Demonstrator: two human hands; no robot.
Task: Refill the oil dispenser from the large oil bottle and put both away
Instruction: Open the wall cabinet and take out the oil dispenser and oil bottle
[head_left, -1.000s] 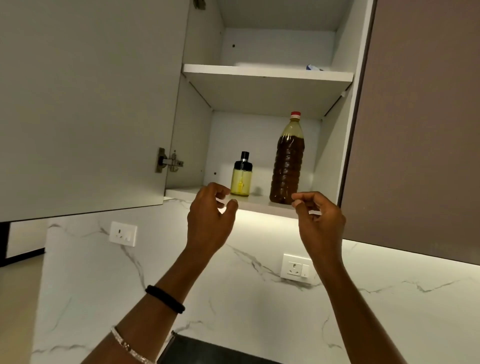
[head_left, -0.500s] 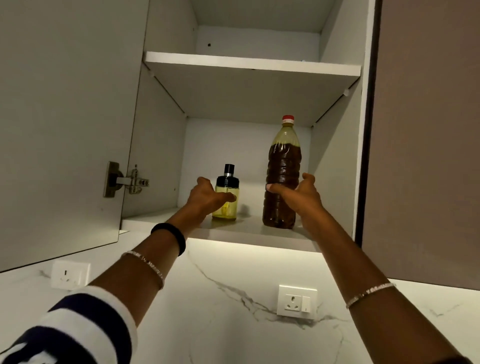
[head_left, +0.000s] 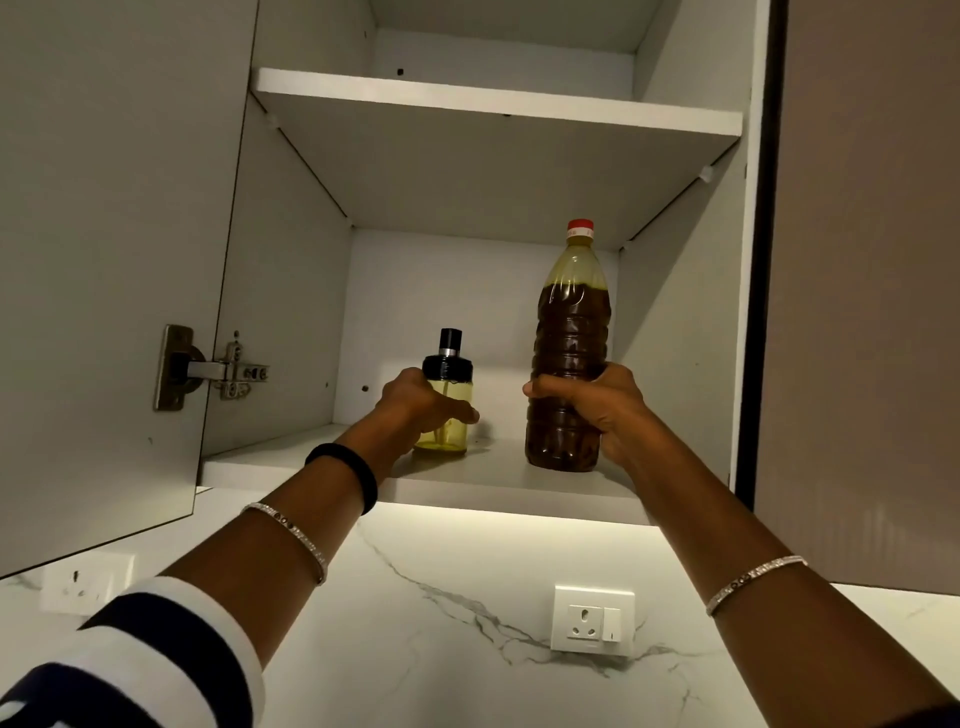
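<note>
A small glass oil dispenser (head_left: 448, 383) with a black cap and pale yellow oil stands on the lower shelf (head_left: 467, 480) of an open wall cabinet. My left hand (head_left: 415, 402) is wrapped around its body. To its right stands the large oil bottle (head_left: 571, 332), dark brown oil inside, red cap on top. My right hand (head_left: 597, 410) grips that bottle around its lower half. Both containers rest upright on the shelf.
The cabinet door (head_left: 114, 260) hangs open at the left on a metal hinge (head_left: 208, 369). An upper shelf (head_left: 493, 111) spans above the bottles. A closed brown cabinet door (head_left: 872, 291) is at the right. Wall sockets (head_left: 592, 621) sit on the marble backsplash below.
Both hands rose from below the shelf into the cabinet. The left hand closed around the dispenser and the right hand closed around the large bottle. The camera moved closer.
</note>
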